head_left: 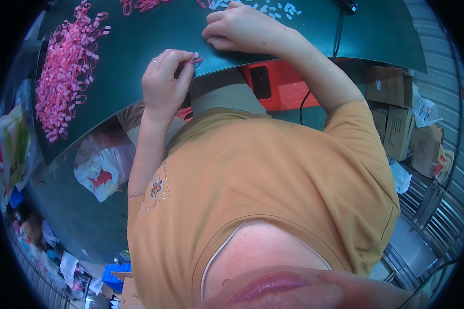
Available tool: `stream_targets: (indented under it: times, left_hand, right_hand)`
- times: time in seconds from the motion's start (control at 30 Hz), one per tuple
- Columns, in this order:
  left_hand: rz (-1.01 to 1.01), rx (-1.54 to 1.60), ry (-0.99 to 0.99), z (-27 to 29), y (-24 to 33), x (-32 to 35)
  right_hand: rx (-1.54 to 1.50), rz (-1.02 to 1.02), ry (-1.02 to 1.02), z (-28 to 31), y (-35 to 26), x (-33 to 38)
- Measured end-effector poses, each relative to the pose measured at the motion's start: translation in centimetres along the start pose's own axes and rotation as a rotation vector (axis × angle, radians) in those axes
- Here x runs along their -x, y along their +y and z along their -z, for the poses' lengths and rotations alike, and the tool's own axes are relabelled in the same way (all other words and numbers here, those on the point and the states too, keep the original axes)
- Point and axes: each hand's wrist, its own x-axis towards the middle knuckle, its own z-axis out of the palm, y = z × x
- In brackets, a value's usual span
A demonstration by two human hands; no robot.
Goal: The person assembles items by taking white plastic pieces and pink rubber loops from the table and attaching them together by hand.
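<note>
Head view: left hand pinches a small pink loop piece at the green surface edge; right hand, grip curled (contents unseen), rests by pale small parts. Assembly step appears underway; fitting calls for fine alignment

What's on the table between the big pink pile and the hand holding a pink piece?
Only bare green table lies between the pink pile and the left hand, seen in the head view.
</note>
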Motion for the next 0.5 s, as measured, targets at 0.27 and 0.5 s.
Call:
stream_targets:
  times: [0.27,0.5]
  left_hand:
    - [-0.078,-0.084,0.01,-0.1,-0.3,0.1]
    - [0.047,-0.034,0.032,-0.4,0.2,0.4]
  right_hand:
    - [-0.238,0.148,0.167,0.7,-1.2,0.1]
    - [-0.232,0.187,0.113,0.0,-1.4,-0.1]
